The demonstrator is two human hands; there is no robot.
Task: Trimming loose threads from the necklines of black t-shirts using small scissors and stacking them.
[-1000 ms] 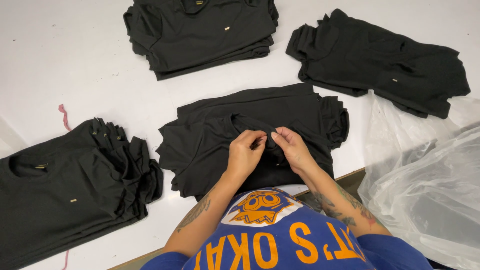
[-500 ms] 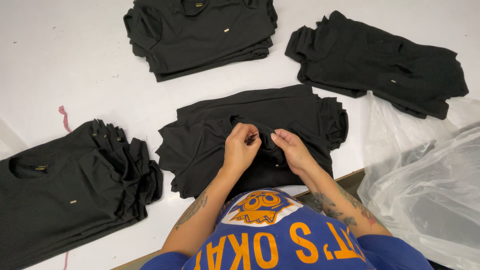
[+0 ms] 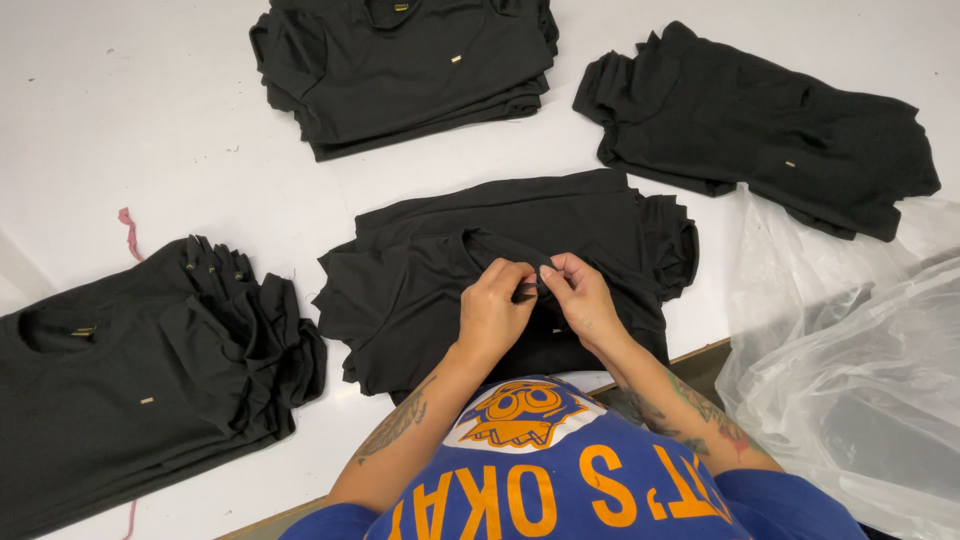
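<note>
The left hand point(image 3: 492, 305) and right hand point(image 3: 582, 298) meet fingertip to fingertip over the neck area of the black shirt point(image 3: 500, 270) lying on top of the middle pile, straight ahead of the person at the near edge of the white table point(image 3: 150, 120). Both hands pinch a small fold of the dark cloth, or something tiny at the collar, between thumbs and forefingers; what exactly sits between the fingers is too small to tell. The grip looks fine and careful, as for handling a label or a loose thread, which may be why the shirt lies flat and close to the body.

Around that middle pile other black garments are sorted apart: a neat stack point(image 3: 400, 60) beyond it, a rumpled heap point(image 3: 760, 130) beyond and to its right, and a fanned stack point(image 3: 140, 370) to its left. A clear plastic bag point(image 3: 850, 370) lies just right of it, and a red thread point(image 3: 128, 228) rests well to its left.
</note>
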